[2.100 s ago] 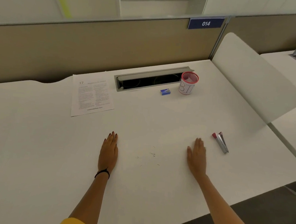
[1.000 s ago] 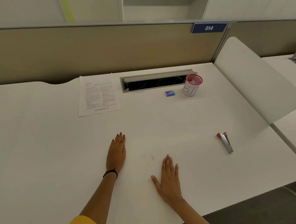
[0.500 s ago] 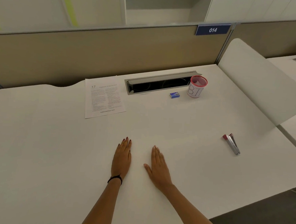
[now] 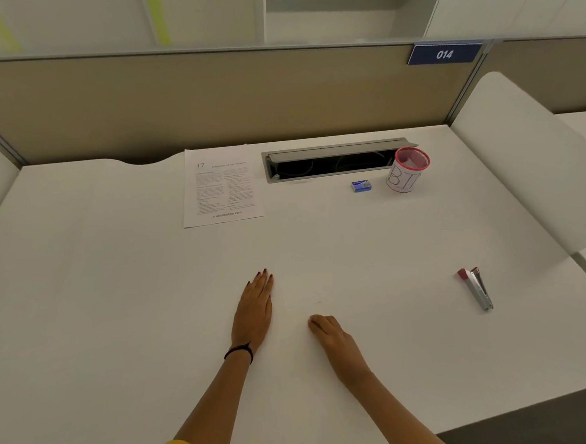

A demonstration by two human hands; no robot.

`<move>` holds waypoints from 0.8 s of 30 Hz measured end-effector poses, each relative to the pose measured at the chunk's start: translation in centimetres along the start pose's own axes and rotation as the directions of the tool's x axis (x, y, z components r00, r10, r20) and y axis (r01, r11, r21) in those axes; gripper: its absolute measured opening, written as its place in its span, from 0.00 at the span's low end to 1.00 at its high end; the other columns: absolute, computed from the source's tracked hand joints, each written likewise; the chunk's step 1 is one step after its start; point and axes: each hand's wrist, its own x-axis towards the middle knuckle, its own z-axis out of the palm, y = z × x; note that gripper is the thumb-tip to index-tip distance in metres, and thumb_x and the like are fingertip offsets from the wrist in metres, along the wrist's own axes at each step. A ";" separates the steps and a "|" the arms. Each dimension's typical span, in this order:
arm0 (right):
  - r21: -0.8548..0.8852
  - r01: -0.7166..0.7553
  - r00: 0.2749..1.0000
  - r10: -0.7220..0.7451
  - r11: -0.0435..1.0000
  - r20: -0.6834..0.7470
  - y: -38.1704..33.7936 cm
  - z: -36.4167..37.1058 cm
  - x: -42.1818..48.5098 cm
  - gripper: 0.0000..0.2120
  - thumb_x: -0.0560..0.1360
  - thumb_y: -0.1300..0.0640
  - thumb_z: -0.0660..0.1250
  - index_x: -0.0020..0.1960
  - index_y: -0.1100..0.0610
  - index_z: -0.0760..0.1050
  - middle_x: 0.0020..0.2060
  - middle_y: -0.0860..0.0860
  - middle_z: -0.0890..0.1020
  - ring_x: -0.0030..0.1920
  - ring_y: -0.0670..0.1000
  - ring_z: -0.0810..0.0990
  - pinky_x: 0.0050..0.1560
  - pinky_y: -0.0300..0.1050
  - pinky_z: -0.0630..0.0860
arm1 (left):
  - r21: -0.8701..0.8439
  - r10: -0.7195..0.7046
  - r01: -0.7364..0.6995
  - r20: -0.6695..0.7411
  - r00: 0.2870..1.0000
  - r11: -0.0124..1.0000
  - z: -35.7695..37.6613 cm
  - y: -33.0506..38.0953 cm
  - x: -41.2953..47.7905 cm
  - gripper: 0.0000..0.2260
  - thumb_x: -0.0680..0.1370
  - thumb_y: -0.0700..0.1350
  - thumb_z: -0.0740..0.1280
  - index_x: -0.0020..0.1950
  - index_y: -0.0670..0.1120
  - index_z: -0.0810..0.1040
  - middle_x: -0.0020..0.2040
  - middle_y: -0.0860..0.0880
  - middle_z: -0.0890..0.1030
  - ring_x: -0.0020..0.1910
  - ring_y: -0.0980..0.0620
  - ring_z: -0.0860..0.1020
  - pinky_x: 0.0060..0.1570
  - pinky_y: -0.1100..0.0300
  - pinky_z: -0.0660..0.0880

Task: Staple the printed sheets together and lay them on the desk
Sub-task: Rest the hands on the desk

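Change: the right hand (image 4: 334,334) has slid in from beside the stapler toward the middle of the desk (image 4: 352,246), and its fingers, flat a moment ago, are now curled under; the left hand (image 4: 253,308) has stayed flat, palm down.
Hands: the left lies spread and holds nothing; the right is loosely curled, knuckles up, and whether it has gathered anything beneath I cannot tell.
Meaning: judged from this, stapling has not begun; neither hand is on paper or stapler.
Sheets: the printed sheets (image 4: 222,190) lie flat at about 11 o'clock from the hands, well apart from them, near the back edge.
Stapler: the stapler (image 4: 476,288) lies at about 2 o'clock from the right hand, well apart, near the desk's right side.
Around: a dark cable slot (image 4: 333,164) sits at 12 o'clock, just right of the sheets; a small blue box (image 4: 361,186), probably staples, is just in front of it; a red-rimmed cup (image 4: 407,170) stands at its right end.
In the way: nothing lies between hands and sheets, or between hands and stapler.
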 end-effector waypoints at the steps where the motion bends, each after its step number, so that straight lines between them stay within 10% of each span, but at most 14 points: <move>1: -0.013 -0.005 1.000 0.005 1.000 0.022 0.0 -0.1 0.0 0.18 0.70 0.67 0.68 0.59 0.63 0.71 0.54 0.53 0.75 0.50 0.53 0.80 0.40 0.44 0.80 | -0.002 0.000 0.000 0.002 1.000 1.000 0.0 0.0 0.0 0.28 0.75 0.48 0.38 0.73 0.43 0.56 0.75 0.48 0.57 0.74 0.52 0.54 0.72 0.58 0.47; 8: -0.165 0.159 0.985 -0.145 0.973 0.099 0.7 -0.8 0.8 0.20 0.54 0.70 0.77 0.43 0.59 0.77 0.42 0.50 0.80 0.42 0.48 0.75 0.25 0.35 0.71 | 0.004 0.001 -0.001 0.005 1.000 1.000 0.0 0.1 0.1 0.28 0.75 0.49 0.38 0.73 0.43 0.55 0.75 0.48 0.57 0.74 0.52 0.55 0.72 0.58 0.47; 24: -0.242 0.198 0.970 -0.155 0.950 0.187 4.5 -3.5 4.8 0.20 0.52 0.71 0.75 0.40 0.58 0.76 0.36 0.50 0.78 0.34 0.48 0.75 0.24 0.35 0.70 | 0.061 -0.007 0.006 0.006 1.000 0.998 0.3 0.3 3.2 0.24 0.78 0.47 0.42 0.73 0.44 0.58 0.74 0.47 0.59 0.73 0.50 0.57 0.73 0.63 0.44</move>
